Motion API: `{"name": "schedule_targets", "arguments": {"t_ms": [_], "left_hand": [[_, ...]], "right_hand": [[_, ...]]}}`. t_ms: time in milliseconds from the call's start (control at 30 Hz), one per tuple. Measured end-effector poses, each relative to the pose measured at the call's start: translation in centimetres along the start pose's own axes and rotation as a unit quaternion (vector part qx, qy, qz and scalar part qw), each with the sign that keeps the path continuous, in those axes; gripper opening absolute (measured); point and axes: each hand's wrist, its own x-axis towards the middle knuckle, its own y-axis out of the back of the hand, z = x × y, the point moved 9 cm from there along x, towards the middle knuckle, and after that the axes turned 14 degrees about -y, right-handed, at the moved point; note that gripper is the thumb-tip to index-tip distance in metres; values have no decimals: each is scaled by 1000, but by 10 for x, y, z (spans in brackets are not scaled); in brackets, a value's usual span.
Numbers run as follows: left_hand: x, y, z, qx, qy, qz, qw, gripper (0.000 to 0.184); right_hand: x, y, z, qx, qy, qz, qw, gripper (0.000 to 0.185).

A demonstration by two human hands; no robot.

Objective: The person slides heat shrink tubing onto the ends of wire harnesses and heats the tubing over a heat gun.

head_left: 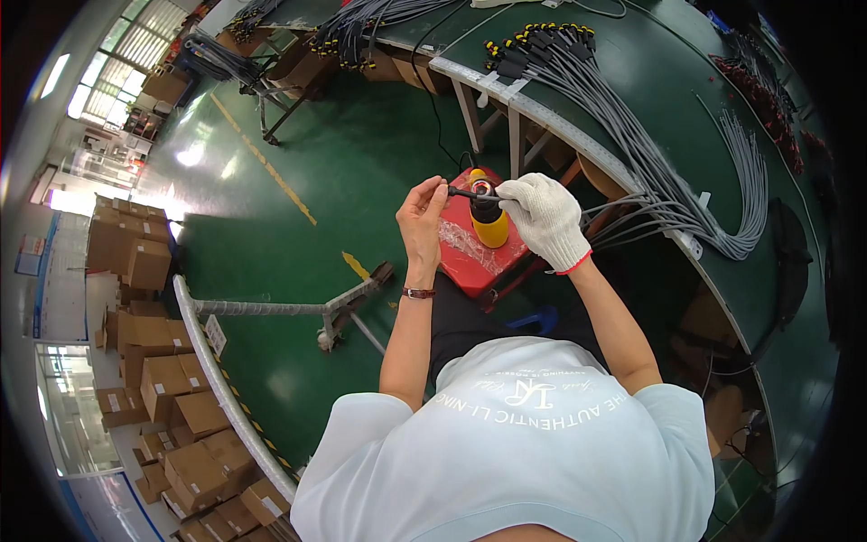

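Note:
My left hand (422,221), bare with a wrist strap, pinches one end of a thin black cable piece (470,193). At its other end, my right hand (545,217) in a white knitted glove grips the same piece. The cable is held level across the top of a yellow and black heat gun (492,230), whose round mouth points up towards it. Whether they touch cannot be made out. Beneath the gun is a red stool (458,264) with clear plastic film on its top.
On the right, a green-topped workbench (650,86) carries bundled grey cables (623,149) with black and yellow ends; some hang over its edge near my right hand. A curved metal frame (262,309) stands left. Cardboard boxes (194,470) are stacked beyond it. A black cord (438,108) hangs behind the stool.

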Motion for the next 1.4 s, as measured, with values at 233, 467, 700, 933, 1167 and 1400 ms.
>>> {"name": "schedule_targets", "arguments": {"t_ms": [233,467,700,933,1167,1400], "left_hand": [[2,-3,2,66,-19,-26,997,28],[4,-12,-1,65,-10,-38,997,33],[4,15,20,204,-98,75,971,32],[-7,14,59,218,-131,105,961,30],[-14,4,47,202,-124,82,968,23],[-18,2,45,186,-125,61,973,19]], "right_hand": [[-3,2,-3,-19,11,10,1000,22],[-13,-6,21,22,-62,23,998,17],[-39,-60,90,397,-498,-206,743,20],[-51,-12,89,105,-364,-350,857,28],[3,142,82,-275,-243,198,909,21],[5,125,142,-459,-322,-5,828,14]]}}
